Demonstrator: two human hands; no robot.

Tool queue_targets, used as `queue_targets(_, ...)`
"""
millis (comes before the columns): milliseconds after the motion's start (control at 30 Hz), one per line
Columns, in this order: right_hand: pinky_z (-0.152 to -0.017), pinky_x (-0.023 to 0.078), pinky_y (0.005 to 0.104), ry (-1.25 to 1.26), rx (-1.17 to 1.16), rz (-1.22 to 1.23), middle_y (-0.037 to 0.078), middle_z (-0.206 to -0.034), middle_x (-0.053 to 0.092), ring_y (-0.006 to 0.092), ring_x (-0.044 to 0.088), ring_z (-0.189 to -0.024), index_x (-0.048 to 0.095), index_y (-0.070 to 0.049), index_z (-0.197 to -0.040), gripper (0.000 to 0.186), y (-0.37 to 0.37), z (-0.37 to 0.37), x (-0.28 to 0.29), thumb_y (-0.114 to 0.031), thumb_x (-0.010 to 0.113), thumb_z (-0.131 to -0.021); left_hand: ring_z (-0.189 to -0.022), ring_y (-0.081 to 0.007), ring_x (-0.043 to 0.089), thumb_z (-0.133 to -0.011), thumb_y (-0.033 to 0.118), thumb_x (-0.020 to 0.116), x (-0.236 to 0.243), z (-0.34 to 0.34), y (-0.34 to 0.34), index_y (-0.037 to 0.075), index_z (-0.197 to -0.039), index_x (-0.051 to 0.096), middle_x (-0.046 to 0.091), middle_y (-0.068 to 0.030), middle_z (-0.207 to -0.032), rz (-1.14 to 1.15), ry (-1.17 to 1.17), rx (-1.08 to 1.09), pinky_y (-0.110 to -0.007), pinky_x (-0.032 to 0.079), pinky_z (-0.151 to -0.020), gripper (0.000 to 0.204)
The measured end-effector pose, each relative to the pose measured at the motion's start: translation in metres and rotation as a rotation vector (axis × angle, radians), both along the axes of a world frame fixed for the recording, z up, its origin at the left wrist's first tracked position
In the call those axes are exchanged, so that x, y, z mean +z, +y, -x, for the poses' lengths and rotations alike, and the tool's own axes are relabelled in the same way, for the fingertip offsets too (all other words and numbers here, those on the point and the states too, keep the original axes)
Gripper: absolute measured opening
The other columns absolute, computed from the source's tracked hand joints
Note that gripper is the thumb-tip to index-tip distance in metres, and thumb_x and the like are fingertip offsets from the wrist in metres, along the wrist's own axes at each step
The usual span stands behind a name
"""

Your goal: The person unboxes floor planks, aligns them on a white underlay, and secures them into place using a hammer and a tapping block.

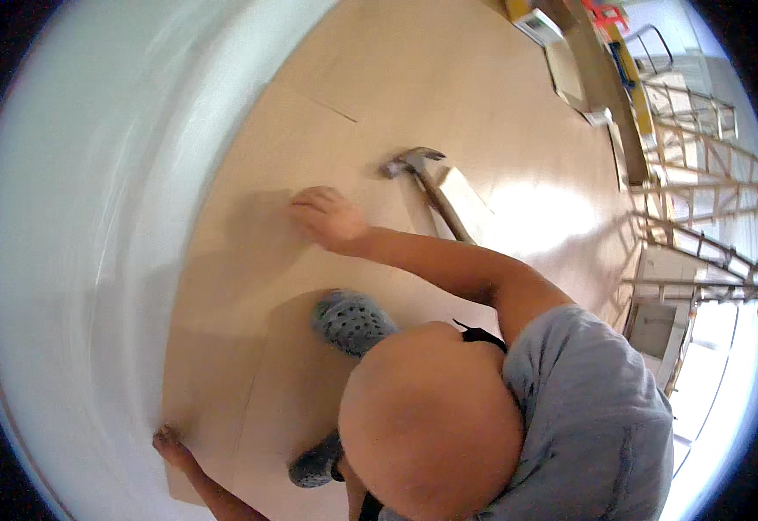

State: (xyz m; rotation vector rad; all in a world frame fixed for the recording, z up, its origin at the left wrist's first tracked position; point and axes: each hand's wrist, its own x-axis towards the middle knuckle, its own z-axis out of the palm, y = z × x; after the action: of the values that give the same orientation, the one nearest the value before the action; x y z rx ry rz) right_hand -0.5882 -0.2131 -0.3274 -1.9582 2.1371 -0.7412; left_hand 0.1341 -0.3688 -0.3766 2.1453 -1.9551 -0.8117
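My right hand (329, 219) reaches across the wood-coloured floor, palm down and a little blurred. Its fingers are stretched out and slightly bent, with nothing seen in them, and its shadow falls on the boards beside it. A claw hammer (435, 193) lies just beyond it, metal head toward the far left, apart from the fingers. Under the hammer's handle side rests a pale flat block (464, 198). At the lower left, my left hand (172, 446) is down by the edge where the flooring (257, 260) meets the pale wall; its fingers are small and dark, their grip unclear.
A pale, smooth wall (92, 217) curves along the left side. My patterned grey shoes (353, 321) stand on the floor behind my right hand. Along the right edge are metal frames (700, 191), a grey box (657, 330) and several boards and boxes farther off.
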Motion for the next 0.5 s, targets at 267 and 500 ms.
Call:
queue_targets(267,-0.096,0.049,0.0476,0.143,-0.879,-0.579,0.021,-0.121,0.061,0.0389,0.056,-0.115,0.054,-0.002,-0.127,0.058,0.147,0.091,0.066,-0.033,0.074,-0.082,-0.101,-0.034,0.055,-0.101,0.023,0.055,0.011,-0.028,-0.041,-0.004,-0.106,0.062,0.058,-0.0171,-0.101,-0.207,-0.118,-0.171,-0.044,0.047,-0.092,0.028)
queue_targets(500,-0.084,0.053,0.046,-0.036,-0.823,-0.669,0.021,-0.103,0.069,0.0375,0.067,-0.095,0.066,-0.003,-0.107,0.042,0.13,0.105,0.067,-0.037,0.071,-0.084,-0.118,-0.0377,0.061,-0.101,0.031,0.056,0.112,-0.026,-0.051,-0.003,-0.126,0.061,0.063,-0.0232,-0.127,-0.321,-0.346,-0.468,-0.044,0.047,-0.1,0.043)
